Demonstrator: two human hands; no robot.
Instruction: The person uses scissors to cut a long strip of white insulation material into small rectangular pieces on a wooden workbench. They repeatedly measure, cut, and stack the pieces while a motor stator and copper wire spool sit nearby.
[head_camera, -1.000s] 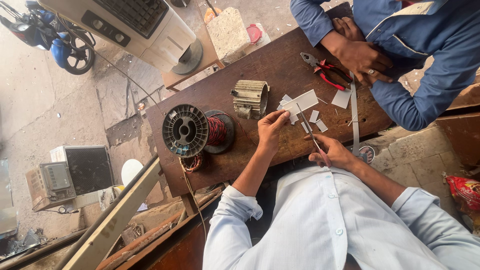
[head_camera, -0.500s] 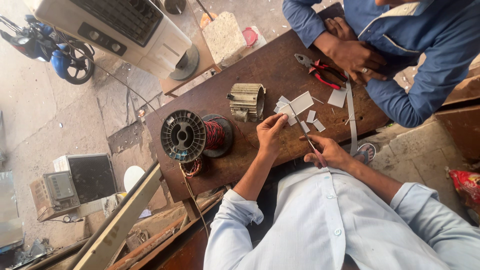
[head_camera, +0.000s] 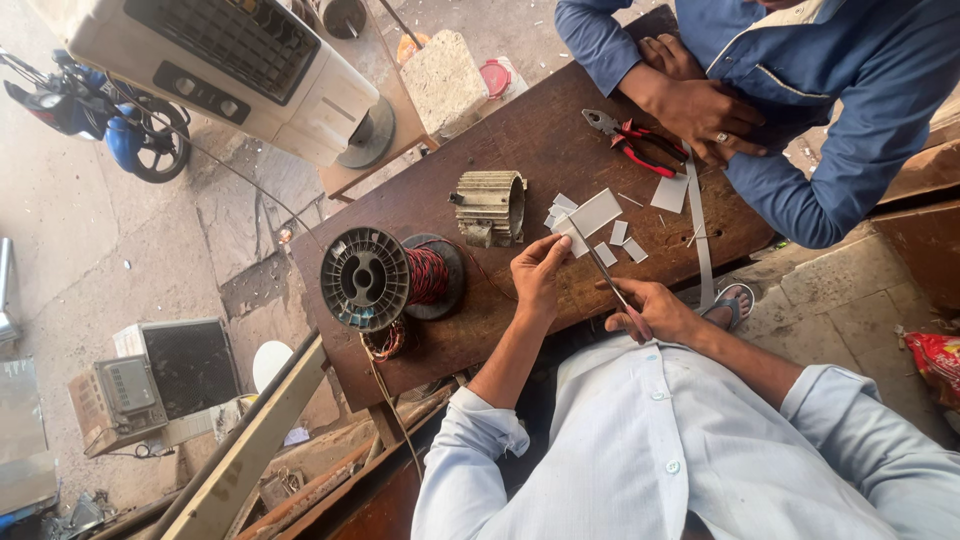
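Desk (head_camera: 480, 330) of dark wood carries a black spool (head_camera: 368, 278) of red wire and a ribbed metal motor casing (head_camera: 490, 206). Left hand (head_camera: 538, 272) pinches a white paper piece (head_camera: 592, 214) above the desk's middle; right hand (head_camera: 655, 312) closes on scissors (head_camera: 605, 275), blades at that paper.

Red crinkled packet (head_camera: 935, 362) at right edge, on the ground.

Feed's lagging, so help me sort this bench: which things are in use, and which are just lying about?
In use: left hand holding white sheet; right hand holding scissors; cut white pieces.
Lying about: wire spool; finned metal housing; red pliers by another person's hand.
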